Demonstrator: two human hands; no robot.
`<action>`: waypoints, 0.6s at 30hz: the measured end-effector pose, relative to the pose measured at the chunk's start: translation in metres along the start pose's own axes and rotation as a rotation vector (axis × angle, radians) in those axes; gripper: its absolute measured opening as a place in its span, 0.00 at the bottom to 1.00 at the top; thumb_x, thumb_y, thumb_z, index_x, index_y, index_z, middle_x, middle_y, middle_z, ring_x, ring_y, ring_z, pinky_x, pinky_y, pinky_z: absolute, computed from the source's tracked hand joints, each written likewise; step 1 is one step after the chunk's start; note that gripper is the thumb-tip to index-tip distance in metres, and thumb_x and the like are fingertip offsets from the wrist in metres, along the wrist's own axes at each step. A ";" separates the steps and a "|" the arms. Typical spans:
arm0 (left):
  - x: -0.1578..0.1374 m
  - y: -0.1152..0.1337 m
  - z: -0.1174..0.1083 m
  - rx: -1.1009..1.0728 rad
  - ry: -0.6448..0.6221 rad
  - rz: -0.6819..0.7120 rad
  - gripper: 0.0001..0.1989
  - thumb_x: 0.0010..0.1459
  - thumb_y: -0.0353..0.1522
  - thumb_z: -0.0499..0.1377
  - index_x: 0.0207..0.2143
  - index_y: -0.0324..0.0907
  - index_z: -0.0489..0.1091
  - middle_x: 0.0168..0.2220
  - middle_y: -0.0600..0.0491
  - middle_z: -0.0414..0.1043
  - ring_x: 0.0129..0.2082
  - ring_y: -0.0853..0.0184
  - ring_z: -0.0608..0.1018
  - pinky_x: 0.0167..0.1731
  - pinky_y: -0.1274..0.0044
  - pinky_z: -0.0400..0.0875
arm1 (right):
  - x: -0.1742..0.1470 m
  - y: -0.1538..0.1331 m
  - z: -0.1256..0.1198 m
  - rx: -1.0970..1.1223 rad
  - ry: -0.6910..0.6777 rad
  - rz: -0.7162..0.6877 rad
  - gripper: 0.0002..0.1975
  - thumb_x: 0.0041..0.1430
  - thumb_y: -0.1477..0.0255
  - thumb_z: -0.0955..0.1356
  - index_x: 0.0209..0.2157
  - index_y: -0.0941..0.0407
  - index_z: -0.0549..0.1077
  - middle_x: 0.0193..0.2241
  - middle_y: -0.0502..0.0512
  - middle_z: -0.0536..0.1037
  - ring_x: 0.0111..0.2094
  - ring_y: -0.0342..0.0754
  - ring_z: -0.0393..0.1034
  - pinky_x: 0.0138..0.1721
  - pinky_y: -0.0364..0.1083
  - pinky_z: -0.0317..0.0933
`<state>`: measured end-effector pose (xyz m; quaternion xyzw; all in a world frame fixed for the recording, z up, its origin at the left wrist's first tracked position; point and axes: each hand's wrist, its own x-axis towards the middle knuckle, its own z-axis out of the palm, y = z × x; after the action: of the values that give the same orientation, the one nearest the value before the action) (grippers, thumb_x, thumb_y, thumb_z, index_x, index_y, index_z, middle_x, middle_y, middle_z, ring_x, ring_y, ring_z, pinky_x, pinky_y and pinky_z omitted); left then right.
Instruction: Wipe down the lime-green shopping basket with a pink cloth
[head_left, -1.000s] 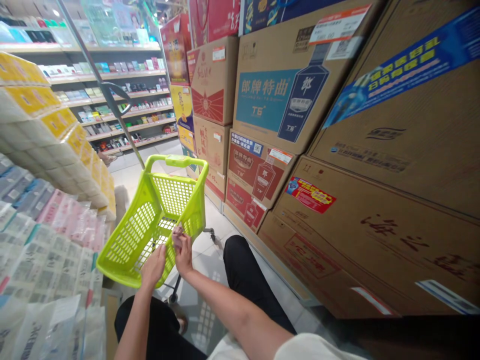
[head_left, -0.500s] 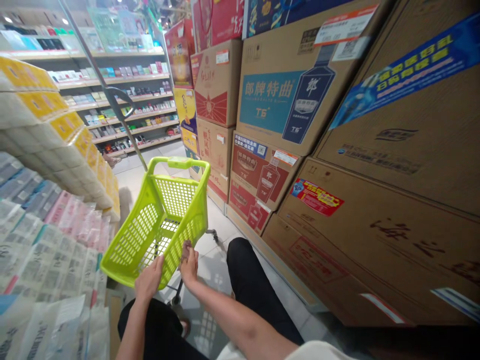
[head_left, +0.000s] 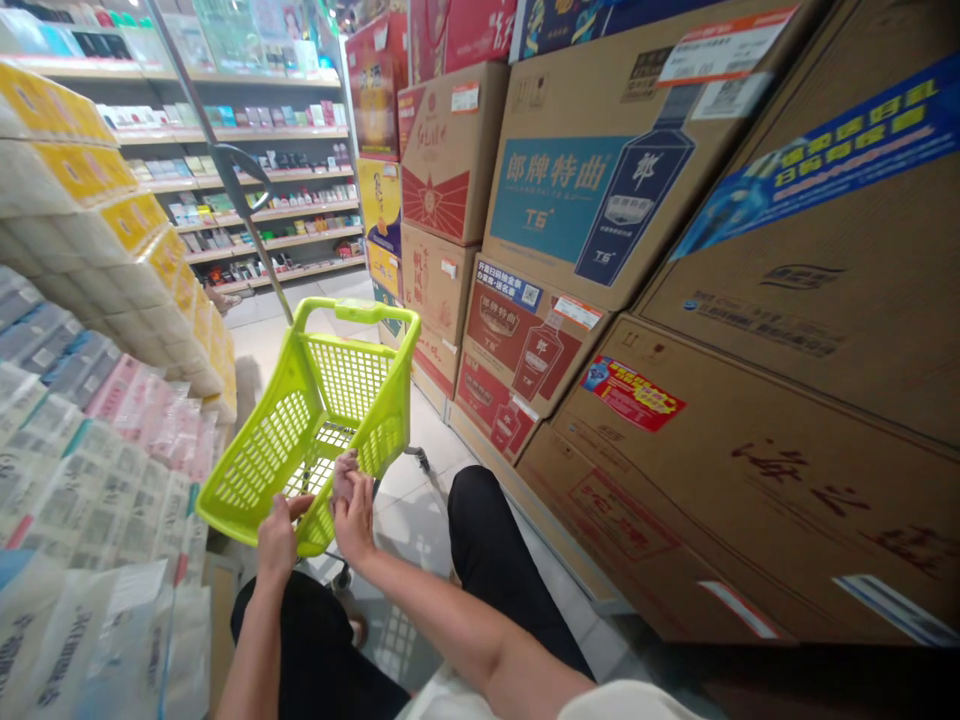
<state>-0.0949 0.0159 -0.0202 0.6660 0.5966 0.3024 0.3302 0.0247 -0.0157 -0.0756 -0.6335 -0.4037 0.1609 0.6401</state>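
Observation:
A lime-green shopping basket cart (head_left: 296, 430) with slotted plastic walls stands before my knees, its inside showing. My left hand (head_left: 277, 540) is at the near edge of the basket, thumb and forefinger apart, with nothing visible between them; its other fingers are mostly hidden. Beside it, at the basket's right side wall, my right hand (head_left: 354, 520) has its fingers closed on a crumpled pinkish-grey cloth (head_left: 344, 474). The cloth is bunched above the fingertips, by the rim.
Stacked cardboard cartons (head_left: 555, 210) line the right side. On the left are yellow-and-white packs (head_left: 112, 220) and plastic-wrapped packages (head_left: 90, 500). A metal pole (head_left: 217, 150) rises behind the basket, and shelves (head_left: 240, 180) of small goods stand farther back.
My left hand has loosened from the basket's rim and shifted left. My right hand has moved up and left with the cloth, closer to the rim.

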 end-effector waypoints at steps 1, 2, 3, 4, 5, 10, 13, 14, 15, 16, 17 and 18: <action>0.000 -0.003 0.000 -0.030 -0.001 -0.011 0.44 0.61 0.54 0.28 0.39 0.37 0.77 0.39 0.43 0.80 0.42 0.60 0.81 0.47 0.70 0.73 | -0.002 0.000 0.002 0.013 -0.020 -0.022 0.24 0.50 0.83 0.60 0.48 0.52 0.65 0.48 0.56 0.67 0.52 0.49 0.64 0.56 0.51 0.59; 0.000 -0.005 0.000 -0.060 -0.008 -0.025 0.44 0.61 0.54 0.29 0.39 0.37 0.77 0.39 0.43 0.80 0.42 0.60 0.80 0.48 0.70 0.73 | -0.005 0.001 0.005 0.016 -0.029 -0.014 0.23 0.50 0.83 0.60 0.47 0.52 0.65 0.47 0.56 0.68 0.52 0.49 0.65 0.56 0.51 0.60; -0.001 -0.006 -0.001 -0.087 -0.017 -0.039 0.44 0.61 0.54 0.29 0.40 0.36 0.77 0.39 0.42 0.80 0.43 0.59 0.80 0.49 0.69 0.72 | -0.008 0.004 0.007 0.008 -0.025 0.023 0.22 0.48 0.84 0.60 0.45 0.52 0.66 0.45 0.55 0.68 0.50 0.49 0.66 0.54 0.51 0.61; -0.001 -0.007 -0.001 -0.104 -0.018 -0.050 0.44 0.61 0.54 0.29 0.40 0.36 0.77 0.39 0.41 0.80 0.43 0.59 0.80 0.49 0.69 0.72 | -0.011 0.008 0.009 -0.005 -0.015 0.079 0.22 0.46 0.84 0.60 0.44 0.52 0.66 0.43 0.55 0.69 0.48 0.49 0.67 0.52 0.51 0.63; -0.002 -0.007 -0.002 -0.120 -0.019 -0.059 0.44 0.61 0.54 0.29 0.40 0.36 0.77 0.39 0.41 0.80 0.43 0.59 0.80 0.49 0.69 0.72 | -0.014 0.012 0.011 -0.022 -0.005 0.136 0.22 0.45 0.84 0.60 0.42 0.52 0.66 0.40 0.54 0.69 0.45 0.49 0.68 0.50 0.51 0.64; -0.012 0.002 -0.013 -0.032 0.014 -0.107 0.42 0.62 0.53 0.30 0.38 0.40 0.78 0.42 0.43 0.79 0.49 0.56 0.77 0.54 0.65 0.66 | -0.024 0.005 0.011 0.004 0.007 0.079 0.23 0.47 0.84 0.60 0.45 0.52 0.65 0.43 0.55 0.68 0.49 0.49 0.66 0.54 0.51 0.61; -0.017 0.007 -0.017 0.105 0.081 -0.112 0.42 0.63 0.51 0.27 0.39 0.42 0.78 0.44 0.45 0.78 0.50 0.55 0.75 0.55 0.63 0.64 | -0.029 -0.005 0.010 0.049 -0.065 -0.040 0.23 0.49 0.83 0.61 0.47 0.51 0.65 0.45 0.55 0.67 0.51 0.49 0.65 0.56 0.51 0.60; -0.019 0.007 -0.017 0.123 0.093 -0.106 0.42 0.63 0.50 0.26 0.39 0.42 0.77 0.45 0.45 0.78 0.50 0.55 0.75 0.55 0.63 0.64 | -0.032 -0.004 0.009 0.044 -0.082 -0.036 0.22 0.48 0.83 0.61 0.45 0.51 0.66 0.44 0.54 0.67 0.50 0.49 0.66 0.54 0.50 0.62; -0.020 0.006 -0.016 0.131 0.097 -0.097 0.42 0.63 0.50 0.26 0.39 0.42 0.77 0.45 0.45 0.78 0.50 0.55 0.75 0.55 0.63 0.65 | -0.035 -0.003 0.009 0.031 -0.095 -0.014 0.22 0.47 0.83 0.61 0.44 0.51 0.67 0.42 0.54 0.67 0.47 0.49 0.67 0.52 0.50 0.64; -0.021 0.004 -0.014 0.135 0.097 -0.088 0.42 0.63 0.49 0.26 0.39 0.42 0.77 0.45 0.44 0.78 0.51 0.55 0.75 0.55 0.63 0.64 | -0.039 0.000 0.009 0.013 -0.103 0.017 0.21 0.46 0.84 0.61 0.41 0.52 0.67 0.40 0.53 0.67 0.45 0.49 0.69 0.49 0.50 0.66; -0.021 0.002 -0.013 0.140 0.095 -0.078 0.42 0.63 0.49 0.26 0.40 0.41 0.77 0.45 0.43 0.78 0.52 0.55 0.74 0.56 0.63 0.64 | -0.042 0.002 0.008 -0.004 -0.106 0.047 0.20 0.45 0.84 0.61 0.40 0.52 0.68 0.38 0.53 0.68 0.43 0.49 0.69 0.47 0.50 0.67; -0.021 -0.001 -0.012 0.154 0.092 -0.061 0.42 0.63 0.49 0.26 0.40 0.41 0.77 0.44 0.43 0.78 0.53 0.55 0.74 0.56 0.63 0.64 | -0.046 0.004 0.008 -0.018 -0.107 0.070 0.20 0.45 0.85 0.60 0.39 0.52 0.68 0.37 0.53 0.67 0.42 0.49 0.69 0.47 0.51 0.67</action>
<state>-0.1075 -0.0041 -0.0140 0.6564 0.6527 0.2758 0.2591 -0.0085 -0.0425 -0.0943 -0.6434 -0.4164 0.2132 0.6059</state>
